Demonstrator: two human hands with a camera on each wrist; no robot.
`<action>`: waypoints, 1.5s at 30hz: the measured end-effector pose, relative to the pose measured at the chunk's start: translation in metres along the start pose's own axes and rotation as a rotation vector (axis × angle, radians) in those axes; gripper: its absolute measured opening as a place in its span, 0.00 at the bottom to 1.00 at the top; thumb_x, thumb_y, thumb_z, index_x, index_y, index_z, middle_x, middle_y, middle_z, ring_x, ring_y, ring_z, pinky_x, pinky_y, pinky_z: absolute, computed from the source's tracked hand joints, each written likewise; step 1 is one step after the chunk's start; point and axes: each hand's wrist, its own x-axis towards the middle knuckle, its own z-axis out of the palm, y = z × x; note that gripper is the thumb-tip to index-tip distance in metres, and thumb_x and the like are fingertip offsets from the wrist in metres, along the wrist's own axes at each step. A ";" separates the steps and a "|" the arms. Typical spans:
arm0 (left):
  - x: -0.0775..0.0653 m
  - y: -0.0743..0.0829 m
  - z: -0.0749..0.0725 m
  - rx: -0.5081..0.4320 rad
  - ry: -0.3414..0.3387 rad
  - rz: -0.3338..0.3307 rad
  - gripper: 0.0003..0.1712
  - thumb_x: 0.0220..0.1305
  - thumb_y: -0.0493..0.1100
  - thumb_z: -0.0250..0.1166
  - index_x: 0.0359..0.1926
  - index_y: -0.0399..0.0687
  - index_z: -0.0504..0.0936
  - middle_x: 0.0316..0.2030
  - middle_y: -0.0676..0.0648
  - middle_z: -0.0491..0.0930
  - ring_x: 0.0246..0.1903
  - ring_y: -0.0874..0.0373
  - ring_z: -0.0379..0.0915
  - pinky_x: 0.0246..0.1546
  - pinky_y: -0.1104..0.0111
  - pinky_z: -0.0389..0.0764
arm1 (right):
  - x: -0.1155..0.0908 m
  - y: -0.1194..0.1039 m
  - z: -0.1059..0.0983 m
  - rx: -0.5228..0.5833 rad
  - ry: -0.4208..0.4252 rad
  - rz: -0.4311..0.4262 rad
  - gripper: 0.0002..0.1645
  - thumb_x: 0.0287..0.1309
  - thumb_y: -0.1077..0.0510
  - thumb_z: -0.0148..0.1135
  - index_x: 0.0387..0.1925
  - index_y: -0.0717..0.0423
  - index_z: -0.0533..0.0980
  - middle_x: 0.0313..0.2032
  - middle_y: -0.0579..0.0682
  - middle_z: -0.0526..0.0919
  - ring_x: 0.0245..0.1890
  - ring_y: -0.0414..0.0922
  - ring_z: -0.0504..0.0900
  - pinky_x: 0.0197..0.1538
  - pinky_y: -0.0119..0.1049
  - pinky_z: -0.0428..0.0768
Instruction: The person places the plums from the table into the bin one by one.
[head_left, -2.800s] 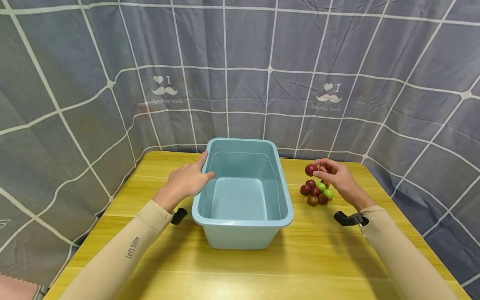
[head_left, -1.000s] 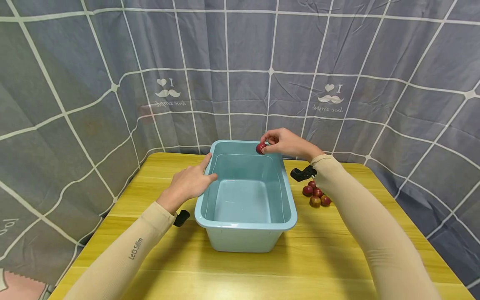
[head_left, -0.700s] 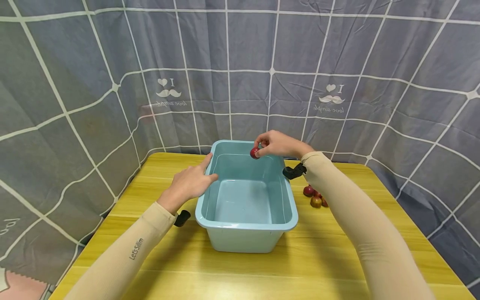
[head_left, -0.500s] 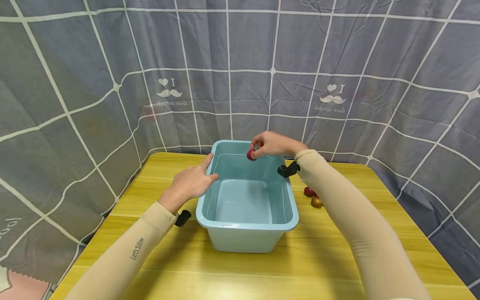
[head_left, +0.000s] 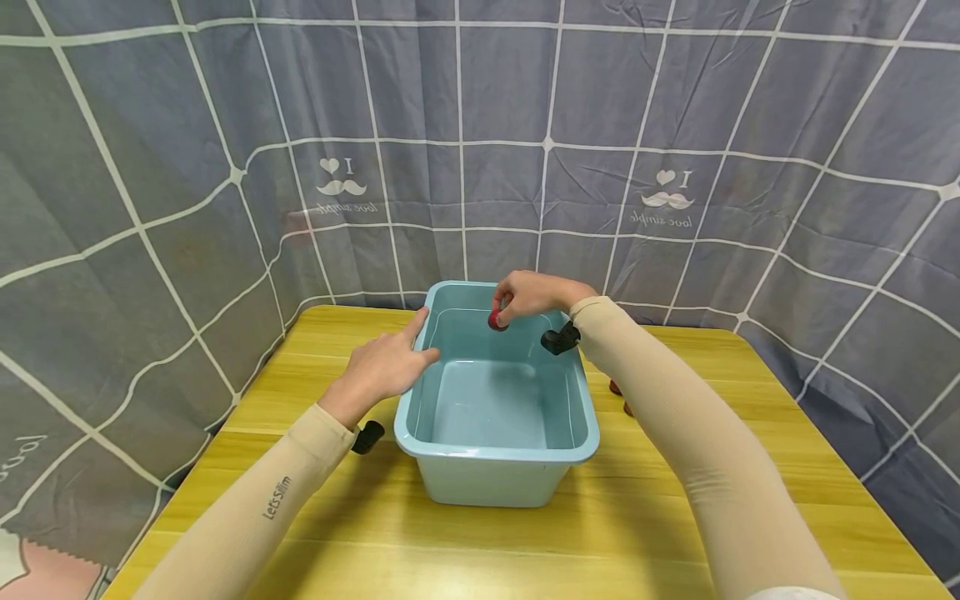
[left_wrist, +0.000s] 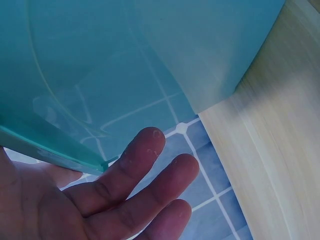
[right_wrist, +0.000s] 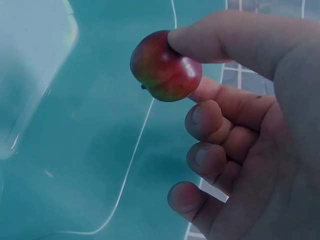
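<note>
Right hand (head_left: pixel 534 293): thumb and index finger pinch a plum-like fruit (right_wrist: pixel 162 72), red with green patches; other fingers curl loosely.
Held fruit: above the floor of the pale blue tub (head_left: pixel 495 454), near its far right side.
Left hand (head_left: pixel 382 365): fingers fairly straight, spread, resting at the tub's left rim.
Tub: upright on the wooden worktop (head_left: pixel 360 542).
Other fruits (head_left: pixel 615 387): right of the tub, mostly hidden by the right sleeve (head_left: pixel 690 442).

"What carries everything here?"
"A yellow wood-grain table (head_left: pixel 465 554). A pale blue tub (head_left: pixel 487 482) stands upright on it."
"And beside the tub?"
"Near its right side, small red fruits (head_left: pixel 615 387) lie on the table, mostly hidden."
</note>
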 end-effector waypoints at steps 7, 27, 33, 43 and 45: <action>0.000 0.001 0.001 0.004 0.002 0.002 0.46 0.69 0.66 0.47 0.82 0.66 0.40 0.53 0.39 0.82 0.41 0.45 0.79 0.26 0.60 0.71 | 0.002 0.003 0.000 0.000 -0.002 0.014 0.19 0.60 0.55 0.66 0.51 0.59 0.81 0.35 0.47 0.77 0.37 0.43 0.71 0.43 0.37 0.71; 0.000 0.000 0.003 -0.016 -0.002 -0.006 0.47 0.68 0.66 0.47 0.81 0.67 0.38 0.53 0.38 0.82 0.39 0.47 0.79 0.25 0.59 0.72 | -0.047 0.018 -0.003 0.078 0.172 -0.050 0.17 0.63 0.53 0.66 0.52 0.54 0.82 0.30 0.55 0.79 0.28 0.46 0.71 0.37 0.40 0.71; 0.000 0.000 0.004 -0.020 -0.004 -0.007 0.47 0.68 0.66 0.47 0.81 0.67 0.38 0.53 0.39 0.82 0.38 0.47 0.79 0.25 0.59 0.72 | -0.064 0.029 -0.001 0.140 0.221 -0.066 0.18 0.65 0.50 0.65 0.53 0.53 0.82 0.21 0.50 0.71 0.20 0.41 0.62 0.34 0.39 0.67; 0.000 0.000 0.004 -0.021 0.000 -0.005 0.47 0.68 0.66 0.47 0.81 0.67 0.38 0.53 0.38 0.82 0.37 0.47 0.78 0.25 0.59 0.72 | -0.093 0.043 0.006 0.221 0.289 -0.045 0.18 0.67 0.48 0.63 0.55 0.49 0.82 0.14 0.43 0.59 0.16 0.40 0.55 0.29 0.37 0.63; 0.001 0.000 0.004 -0.021 0.002 -0.003 0.47 0.68 0.66 0.47 0.81 0.68 0.38 0.54 0.38 0.82 0.37 0.47 0.78 0.25 0.59 0.72 | -0.100 0.045 0.008 0.248 0.308 -0.040 0.17 0.67 0.48 0.64 0.54 0.48 0.82 0.15 0.43 0.59 0.16 0.41 0.56 0.29 0.37 0.64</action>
